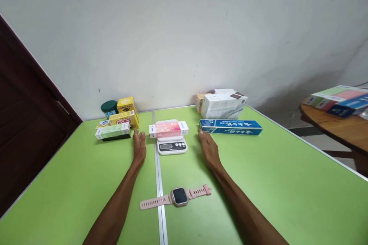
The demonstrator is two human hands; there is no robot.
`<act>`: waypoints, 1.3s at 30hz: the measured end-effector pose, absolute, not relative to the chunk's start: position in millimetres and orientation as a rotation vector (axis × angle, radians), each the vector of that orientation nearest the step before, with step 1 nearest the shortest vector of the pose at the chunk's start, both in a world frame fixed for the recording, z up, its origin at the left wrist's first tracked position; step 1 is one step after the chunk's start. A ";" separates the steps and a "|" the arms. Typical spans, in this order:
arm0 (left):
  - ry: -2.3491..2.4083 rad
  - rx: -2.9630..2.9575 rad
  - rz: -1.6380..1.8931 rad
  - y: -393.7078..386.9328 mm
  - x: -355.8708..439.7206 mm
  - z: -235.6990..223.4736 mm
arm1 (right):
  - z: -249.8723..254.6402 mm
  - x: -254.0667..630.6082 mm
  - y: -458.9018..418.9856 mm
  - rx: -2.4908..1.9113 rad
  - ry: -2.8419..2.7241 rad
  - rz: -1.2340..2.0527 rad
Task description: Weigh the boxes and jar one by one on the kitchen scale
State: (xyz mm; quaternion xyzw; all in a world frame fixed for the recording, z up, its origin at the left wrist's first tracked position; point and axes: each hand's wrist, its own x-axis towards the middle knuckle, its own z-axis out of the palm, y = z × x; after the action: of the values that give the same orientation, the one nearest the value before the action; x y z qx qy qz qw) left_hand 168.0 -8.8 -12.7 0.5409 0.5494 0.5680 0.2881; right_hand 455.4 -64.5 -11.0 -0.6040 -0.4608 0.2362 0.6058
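My left hand [139, 146] rests on the green table between a pale green and white box [114, 131] and a white kitchen scale [172, 146]. Its fingers are stretched out and hold nothing. Across the scale's platform lies a pink and white box [168, 129]. To the scale's right, my right hand [209, 150] is open and empty, its fingertips close to the left end of a long blue box [230, 126]. Whether they touch it I cannot tell. A pink-strapped smartwatch [179, 196] lies flat between my forearms, its screen dark.
Behind the left box stand yellow boxes [126, 105] and a green-lidded jar [109, 108]. A white box [222, 105] sits at the back right near the wall. Colourful boxes [339, 97] lie on a wooden table [333, 126] to the right. A metal seam [158, 176] crosses the green table.
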 end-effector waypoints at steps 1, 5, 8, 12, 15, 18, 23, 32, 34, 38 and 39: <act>1.483 1.494 1.499 -13.4 172.1 -10.5 | -8.0 452.2 -65.3 -1.417 -1.118 0.538; 1.438 1.709 1.399 -33.3 190.6 -5.0 | -4.7 438.1 -64.7 -1.421 -1.246 0.591; 1.348 1.778 1.348 -44.6 201.3 -3.9 | -6.9 431.6 -65.9 -1.428 -1.225 0.670; 1.331 1.728 1.398 -51.4 204.5 0.9 | 1.1 424.1 -74.1 -1.413 -1.205 0.727; 1.345 1.696 1.533 -50.2 193.5 12.6 | 17.2 405.0 -78.6 -1.364 -1.222 0.713; 1.391 1.637 1.732 -42.8 164.6 29.6 | 33.7 366.5 -72.3 -1.294 -1.276 0.739; 1.603 1.455 1.946 -24.5 86.4 48.3 | 46.6 278.5 -40.2 -1.155 -1.436 0.871; 1.905 1.258 1.804 7.7 -3.9 39.7 | 35.9 183.9 15.5 -1.031 -1.572 0.870; 1.908 1.240 1.762 13.4 -9.5 35.5 | 31.6 179.1 20.6 -1.022 -1.605 0.870; 1.897 1.259 1.729 15.2 -12.2 30.4 | 28.4 175.5 19.9 -0.987 -1.644 0.866; 1.906 1.260 1.720 13.3 -11.6 30.4 | 29.0 176.5 17.4 -0.982 -1.649 0.858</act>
State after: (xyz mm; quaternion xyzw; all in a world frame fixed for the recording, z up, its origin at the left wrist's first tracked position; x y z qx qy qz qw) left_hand -11.6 13.3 30.4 0.4362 0.6598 0.5955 0.1404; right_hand 176.5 17.4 29.0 -0.4056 -0.6808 0.3541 0.4965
